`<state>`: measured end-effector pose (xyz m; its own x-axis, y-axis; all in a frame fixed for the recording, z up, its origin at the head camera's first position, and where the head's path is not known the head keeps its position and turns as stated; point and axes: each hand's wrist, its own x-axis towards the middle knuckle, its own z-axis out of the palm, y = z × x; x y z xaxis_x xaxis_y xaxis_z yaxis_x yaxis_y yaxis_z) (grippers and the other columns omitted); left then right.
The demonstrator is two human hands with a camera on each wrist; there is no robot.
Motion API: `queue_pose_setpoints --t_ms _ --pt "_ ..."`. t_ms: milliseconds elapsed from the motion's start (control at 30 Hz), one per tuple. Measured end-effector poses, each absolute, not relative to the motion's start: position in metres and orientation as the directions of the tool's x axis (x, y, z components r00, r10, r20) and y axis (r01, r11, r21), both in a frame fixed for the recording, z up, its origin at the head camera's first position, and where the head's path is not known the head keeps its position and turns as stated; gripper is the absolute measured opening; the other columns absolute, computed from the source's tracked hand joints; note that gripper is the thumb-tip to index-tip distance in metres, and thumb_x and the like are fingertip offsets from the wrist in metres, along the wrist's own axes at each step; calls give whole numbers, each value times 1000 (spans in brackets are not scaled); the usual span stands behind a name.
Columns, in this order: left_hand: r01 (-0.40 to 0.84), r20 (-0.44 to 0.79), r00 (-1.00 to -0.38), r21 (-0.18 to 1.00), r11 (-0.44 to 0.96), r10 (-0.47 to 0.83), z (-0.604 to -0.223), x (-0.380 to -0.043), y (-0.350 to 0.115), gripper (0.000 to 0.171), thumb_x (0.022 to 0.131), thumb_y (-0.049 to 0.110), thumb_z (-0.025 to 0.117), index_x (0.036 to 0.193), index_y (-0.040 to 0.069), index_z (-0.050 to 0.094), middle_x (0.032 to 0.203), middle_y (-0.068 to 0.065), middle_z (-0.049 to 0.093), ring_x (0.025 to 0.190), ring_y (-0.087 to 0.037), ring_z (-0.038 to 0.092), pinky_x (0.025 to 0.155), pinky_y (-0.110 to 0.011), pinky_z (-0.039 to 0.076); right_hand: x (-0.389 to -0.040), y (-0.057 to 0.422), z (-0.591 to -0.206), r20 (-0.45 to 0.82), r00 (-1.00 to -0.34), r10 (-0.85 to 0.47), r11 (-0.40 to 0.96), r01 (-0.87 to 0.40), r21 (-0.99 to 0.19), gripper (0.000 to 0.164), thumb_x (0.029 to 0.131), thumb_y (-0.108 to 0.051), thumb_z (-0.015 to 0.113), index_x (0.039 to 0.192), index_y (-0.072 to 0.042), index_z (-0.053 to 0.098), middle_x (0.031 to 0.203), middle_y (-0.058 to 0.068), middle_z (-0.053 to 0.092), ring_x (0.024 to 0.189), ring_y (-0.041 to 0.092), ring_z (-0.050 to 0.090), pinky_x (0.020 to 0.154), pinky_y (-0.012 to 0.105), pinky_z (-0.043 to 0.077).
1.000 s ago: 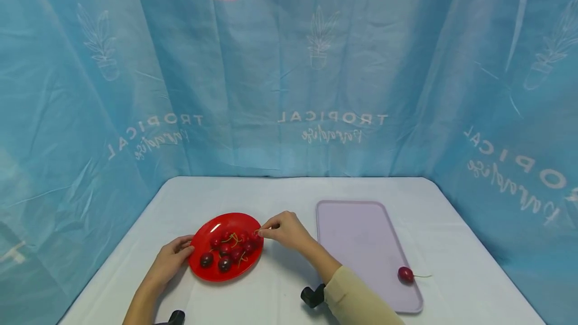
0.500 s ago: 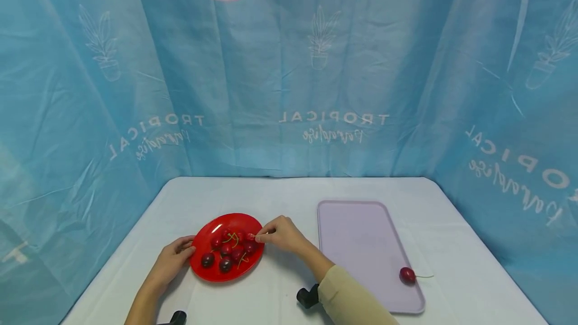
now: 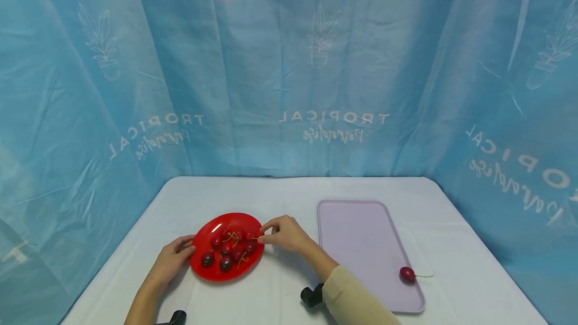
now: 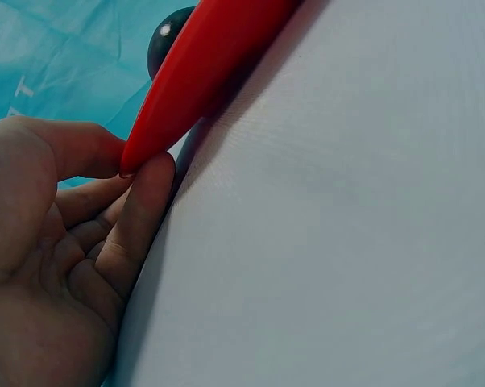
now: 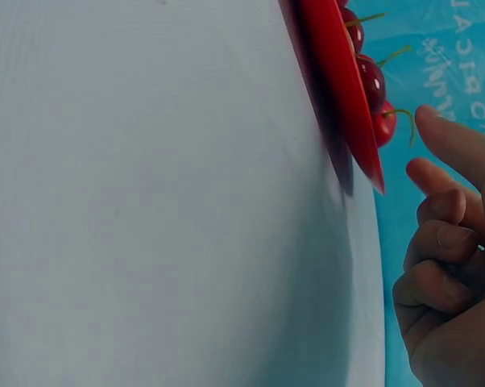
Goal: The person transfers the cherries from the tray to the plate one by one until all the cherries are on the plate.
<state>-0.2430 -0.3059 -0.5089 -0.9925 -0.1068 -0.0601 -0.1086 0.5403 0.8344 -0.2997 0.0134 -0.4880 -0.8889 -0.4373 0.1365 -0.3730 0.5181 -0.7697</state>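
Note:
My left hand [image 3: 173,259] pinches the left rim of a round red plate [image 3: 205,232], thumb on top and fingers beneath; the left wrist view shows this rim of the plate [image 4: 174,101] raised off the table. Several dark red cherries lie on the plate, some with green stems. At the right rim is my right hand [image 3: 285,234], thumb and index finger apart, the other fingers curled. In the right wrist view, the fingertips are just beside the stem of a bright red cherry [image 5: 384,125], which sits on the plate and is not held.
A pale purple tray [image 3: 356,234] lies to the right on the white table [image 3: 289,192]. One cherry [image 3: 407,275] rests at its lower right edge, stem pointing outward. Blue printed curtains [image 3: 289,74] surround the table's back and sides.
My right hand has brought a cherry by its stem slightly inward over the plate's right side, then let go and spread thumb and index finger. The left hand keeps its grip on the plate.

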Motion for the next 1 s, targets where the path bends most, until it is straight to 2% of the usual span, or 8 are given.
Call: queue_pose_setpoints --t_ms 167,367,533,900,1000 --pt "-98 -52 -994 836 540 -100 -508 -243 -306 51 96 25 54 138 -3 43 129 -25 52 120 -40 48 97 -52 44 -298 22 -481 164 -880 -445 499 -396 -770 25 81 -31 75 100 -15 75 58 -1 51 50 10 43 44 24 37" --pt "-92 -48 -994 836 541 -95 -505 -241 -306 52 96 25 54 137 -5 43 128 -26 52 120 -41 47 96 -51 44 -295 35 -478 176 -881 -439 498 -402 -768 28 84 -30 73 105 -12 74 61 -1 54 53 10 45 47 24 41" --pt "-104 -64 -994 838 536 -94 -506 -242 -306 52 96 25 55 137 -4 44 127 -25 53 119 -40 48 95 -49 46 -292 46 -475 170 -878 -447 496 -402 -770 26 84 -29 73 102 -10 75 62 0 54 54 12 45 47 25 41" --pt "-145 -102 -989 829 540 -109 -513 -247 -307 52 96 25 54 138 -4 43 129 -26 52 121 -40 47 95 -50 46 -289 66 -472 142 -875 -462 543 -406 -735 21 86 -33 70 100 -18 76 62 -4 54 57 10 47 50 24 42" --pt "-136 -93 -990 828 544 -107 -513 -249 -307 51 96 25 54 138 -4 43 128 -25 53 120 -40 49 94 -49 47 -288 73 -469 145 -867 -477 549 -423 -721 22 86 -31 70 100 -16 75 61 -4 53 56 10 46 49 24 40"
